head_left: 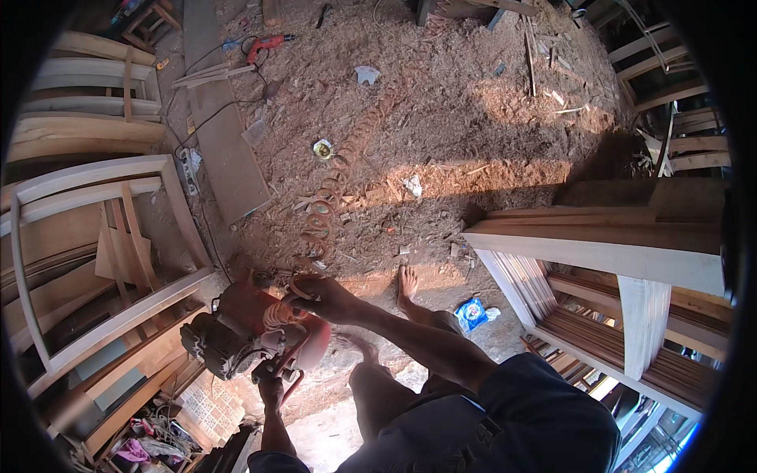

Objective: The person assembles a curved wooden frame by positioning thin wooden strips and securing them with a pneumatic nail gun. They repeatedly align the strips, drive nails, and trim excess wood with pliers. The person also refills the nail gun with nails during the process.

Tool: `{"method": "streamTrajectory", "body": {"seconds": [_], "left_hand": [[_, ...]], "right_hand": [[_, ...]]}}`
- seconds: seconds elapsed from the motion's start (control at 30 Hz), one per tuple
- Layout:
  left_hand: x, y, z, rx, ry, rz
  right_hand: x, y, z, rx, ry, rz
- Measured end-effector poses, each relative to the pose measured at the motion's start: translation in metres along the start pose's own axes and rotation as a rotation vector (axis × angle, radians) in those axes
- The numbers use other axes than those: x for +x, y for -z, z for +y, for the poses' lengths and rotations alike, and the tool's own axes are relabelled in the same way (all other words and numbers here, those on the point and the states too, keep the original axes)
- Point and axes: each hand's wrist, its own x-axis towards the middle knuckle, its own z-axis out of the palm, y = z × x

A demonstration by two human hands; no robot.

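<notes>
A red air compressor [240, 303] with a dark motor [211, 345] stands at the lower left, in front of me. My right hand [325, 301] reaches across to it, its fingers closed round an orange-brown coiled air hose [277, 315] bunched over the tank. More of this hose [319, 225] runs away over the floor in loose loops. Lower down, my left hand [270, 388] is closed at a small dark metal piece beside the compressor, next to a curved red tube [298, 351]. Shadow hides what exactly the left fingers grip.
Wood shavings [441, 102] cover the ground. Wooden frames [102, 177] lean at the left; a large pale frame stack [599, 252] stands close at the right. Beyond are a long board [225, 150], a red power drill [264, 47] and cables. A blue packet [471, 314] lies near my feet.
</notes>
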Motion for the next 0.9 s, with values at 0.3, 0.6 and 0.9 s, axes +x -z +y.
{"method": "streamTrajectory", "body": {"seconds": [0.3,0.6,0.9], "left_hand": [[0.094,-0.165,0.121,-0.230,0.360,0.160],[0.292,-0.194,0.278,-0.491,0.567,0.520],[0.354,-0.240,0.403,-0.349,0.607,0.287]], "right_hand": [[0.046,0.134,-0.011,-0.353,0.406,-0.097],[0.140,0.253,-0.019,-0.011,-0.018,-0.247],[0.246,0.325,-0.024,-0.022,0.128,-0.445]]}}
